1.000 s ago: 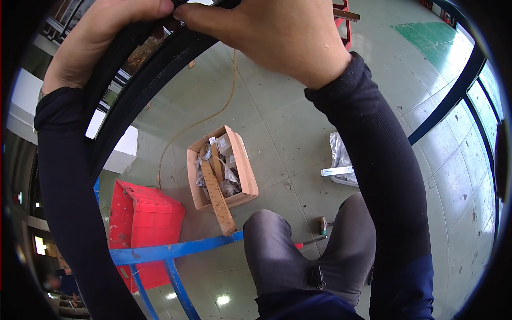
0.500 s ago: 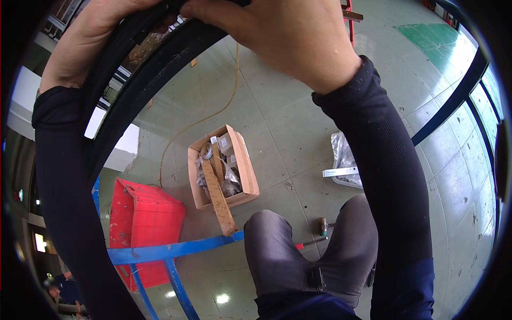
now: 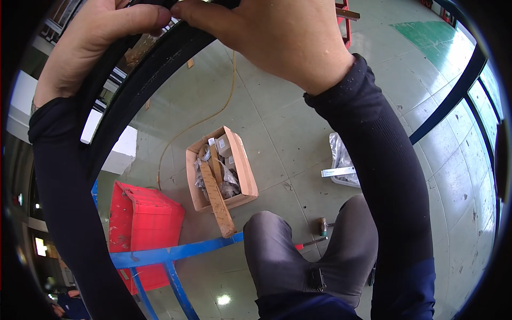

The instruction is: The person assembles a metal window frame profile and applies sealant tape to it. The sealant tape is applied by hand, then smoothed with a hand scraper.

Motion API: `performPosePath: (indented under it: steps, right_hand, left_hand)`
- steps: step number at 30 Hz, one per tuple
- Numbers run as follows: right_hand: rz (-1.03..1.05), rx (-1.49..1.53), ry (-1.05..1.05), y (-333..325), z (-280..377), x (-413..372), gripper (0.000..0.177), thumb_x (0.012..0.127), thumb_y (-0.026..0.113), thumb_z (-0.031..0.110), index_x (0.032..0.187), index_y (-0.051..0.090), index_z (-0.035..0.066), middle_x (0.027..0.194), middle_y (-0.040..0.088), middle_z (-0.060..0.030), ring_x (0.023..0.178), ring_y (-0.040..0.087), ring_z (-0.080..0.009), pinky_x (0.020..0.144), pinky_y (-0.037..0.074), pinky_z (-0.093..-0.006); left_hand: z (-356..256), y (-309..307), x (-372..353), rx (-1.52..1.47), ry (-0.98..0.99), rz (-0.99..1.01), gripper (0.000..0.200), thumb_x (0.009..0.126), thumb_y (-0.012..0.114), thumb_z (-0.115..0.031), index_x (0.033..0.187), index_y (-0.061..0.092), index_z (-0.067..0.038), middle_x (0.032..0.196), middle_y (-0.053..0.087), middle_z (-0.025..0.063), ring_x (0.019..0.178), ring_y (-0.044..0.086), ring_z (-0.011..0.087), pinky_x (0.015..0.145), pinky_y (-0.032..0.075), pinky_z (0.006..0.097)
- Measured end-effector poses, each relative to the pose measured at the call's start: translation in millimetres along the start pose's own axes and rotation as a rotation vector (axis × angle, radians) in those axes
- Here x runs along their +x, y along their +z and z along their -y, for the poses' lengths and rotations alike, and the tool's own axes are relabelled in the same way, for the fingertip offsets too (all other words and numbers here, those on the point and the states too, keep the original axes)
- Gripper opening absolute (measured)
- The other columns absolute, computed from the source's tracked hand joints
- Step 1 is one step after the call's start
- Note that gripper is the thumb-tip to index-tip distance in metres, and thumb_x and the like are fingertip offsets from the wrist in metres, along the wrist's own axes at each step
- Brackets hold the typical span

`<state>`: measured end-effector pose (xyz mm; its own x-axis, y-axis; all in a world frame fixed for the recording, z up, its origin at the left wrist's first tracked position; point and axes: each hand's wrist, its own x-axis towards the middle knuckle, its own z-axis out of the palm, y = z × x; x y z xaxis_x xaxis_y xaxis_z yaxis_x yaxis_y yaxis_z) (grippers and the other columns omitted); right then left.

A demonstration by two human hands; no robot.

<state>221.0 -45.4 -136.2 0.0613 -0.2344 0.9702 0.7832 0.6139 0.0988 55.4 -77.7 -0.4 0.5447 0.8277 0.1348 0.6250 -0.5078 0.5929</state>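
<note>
A black frame (image 3: 146, 74) with two long bars, bent by the lens, runs from the top centre down to the left. At its upper part my left hand (image 3: 88, 45) is closed round the outer bar, its thumb laid across toward the right. Close to that thumb tip is the thumb of my right hand (image 3: 277, 42), which is closed over the top of the same frame. The remaining fingers of both hands are hidden behind the frame or cut off by the top edge.
Below stand an open cardboard box (image 3: 248, 165) of packed parts, a red crate (image 3: 160, 218) and a blue metal rail (image 3: 181, 250). A hammer (image 3: 323, 226) lies between my legs, a plastic-lined tray (image 3: 341, 154) to the right. A hose (image 3: 213, 114) crosses the floor.
My left hand has shifted slightly down, and its thumb now shows stretched toward my right thumb. The right hand has moved a little left and up along the frame.
</note>
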Motion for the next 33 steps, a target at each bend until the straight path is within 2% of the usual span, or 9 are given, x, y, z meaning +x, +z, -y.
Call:
performPosePath:
  steps: [6, 11, 27, 30, 31, 32, 33]
  right_hand:
    - [-0.046, -0.022, -0.016, 4, 0, -3, 0.039, 0.074, 0.083, 0.016, 0.107, 0.065, 0.007, 0.112, 0.063, -0.0121, 0.117, 0.059, -0.0328, 0.113, 0.035, -0.0531]
    - [-0.005, 0.014, 0.018, -1, 1, 0, 0.037, 0.074, 0.082, 0.014, 0.105, 0.066, 0.007, 0.111, 0.063, -0.0132, 0.116, 0.059, -0.0327, 0.112, 0.035, -0.0527]
    - [0.022, 0.025, 0.023, -2, 0, 4, 0.036, 0.071, 0.084, 0.009, 0.103, 0.066, 0.007, 0.106, 0.063, -0.0108, 0.111, 0.060, -0.0313, 0.104, 0.035, -0.0471]
    - [0.016, 0.177, 0.087, 2, -3, 3, 0.038, 0.071, 0.085, 0.010, 0.104, 0.067, 0.008, 0.107, 0.064, -0.0096, 0.111, 0.060, -0.0298, 0.104, 0.035, -0.0461]
    - [0.031, 0.175, 0.095, 1, -2, 4, 0.039, 0.070, 0.085, 0.011, 0.105, 0.067, 0.008, 0.108, 0.064, -0.0093, 0.111, 0.059, -0.0296, 0.104, 0.035, -0.0459]
    - [0.045, 0.173, 0.102, -1, -1, 5, 0.040, 0.070, 0.085, 0.011, 0.106, 0.067, 0.009, 0.108, 0.064, -0.0090, 0.112, 0.059, -0.0293, 0.104, 0.034, -0.0457]
    - [0.055, 0.101, 0.064, -4, 0, 5, 0.041, 0.071, 0.085, 0.011, 0.107, 0.067, 0.009, 0.109, 0.064, -0.0088, 0.112, 0.059, -0.0293, 0.104, 0.034, -0.0456]
  left_hand:
    - [5, -1, -1, -0.009, 0.013, -0.007, 0.043, 0.082, 0.072, 0.006, 0.114, 0.043, -0.004, 0.091, 0.069, 0.0076, 0.080, 0.068, 0.0128, 0.070, 0.053, 0.0245]
    - [9, -1, -1, -0.011, 0.021, -0.009, 0.043, 0.082, 0.072, 0.006, 0.113, 0.043, -0.005, 0.091, 0.069, 0.0076, 0.081, 0.068, 0.0129, 0.071, 0.053, 0.0246]
    - [14, -5, -1, 0.022, 0.062, -0.023, 0.043, 0.082, 0.072, 0.006, 0.111, 0.042, -0.006, 0.092, 0.069, 0.0076, 0.082, 0.068, 0.0132, 0.072, 0.053, 0.0251]
    - [10, 0, 1, 0.035, 0.087, -0.025, 0.043, 0.082, 0.071, 0.006, 0.110, 0.042, -0.006, 0.092, 0.069, 0.0076, 0.082, 0.068, 0.0133, 0.073, 0.053, 0.0252]
    - [-1, 5, -2, 0.011, 0.034, -0.029, 0.043, 0.082, 0.071, 0.007, 0.109, 0.041, -0.007, 0.091, 0.069, 0.0069, 0.083, 0.068, 0.0133, 0.074, 0.053, 0.0255]
    - [-12, 8, 0, 0.070, -0.062, -0.045, 0.044, 0.083, 0.070, 0.007, 0.111, 0.040, -0.006, 0.086, 0.066, 0.0044, 0.078, 0.066, 0.0110, 0.068, 0.051, 0.0234]
    - [-13, 6, 0, 0.095, -0.067, -0.039, 0.044, 0.083, 0.070, 0.006, 0.111, 0.040, -0.006, 0.085, 0.065, 0.0039, 0.077, 0.065, 0.0103, 0.066, 0.050, 0.0229]
